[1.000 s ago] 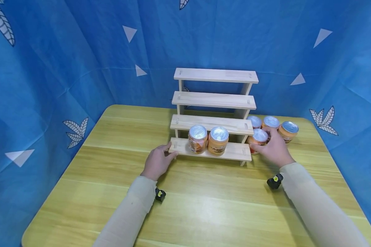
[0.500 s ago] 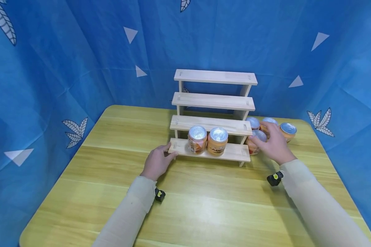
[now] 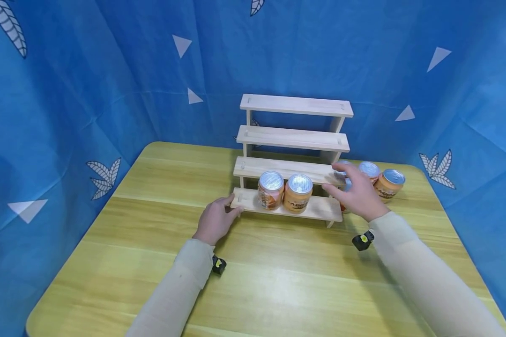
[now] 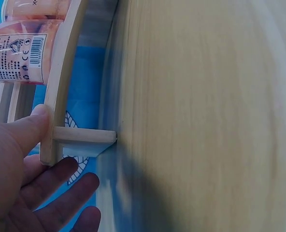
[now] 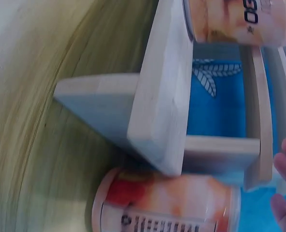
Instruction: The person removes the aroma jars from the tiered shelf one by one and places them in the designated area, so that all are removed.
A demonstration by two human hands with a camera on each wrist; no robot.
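A pale wooden four-step display rack (image 3: 293,137) stands toward the back of the table. My left hand (image 3: 215,221) pinches the left end of its lowest step, thumb on top and a finger beneath in the left wrist view. Two orange-labelled cans with silver lids, a left can (image 3: 271,191) and a right can (image 3: 297,194), stand upright side by side on that step. My right hand (image 3: 358,193) hovers by the right end of the second-lowest step, thumb and fingers spread, holding nothing. It partly hides the nearer cans beside the rack; one such can (image 5: 167,205) shows in the right wrist view.
Similar cans cluster on the table right of the rack, including a rear can (image 3: 368,170) and an outermost can (image 3: 390,185). Blue patterned cloth (image 3: 152,70) hangs behind and at both sides. Bare wooden tabletop (image 3: 274,281) lies in front.
My right hand has moved left from the cans to the rack's right end, with nothing in it. One near can shifted slightly toward the rack earlier. My left hand keeps its grip.
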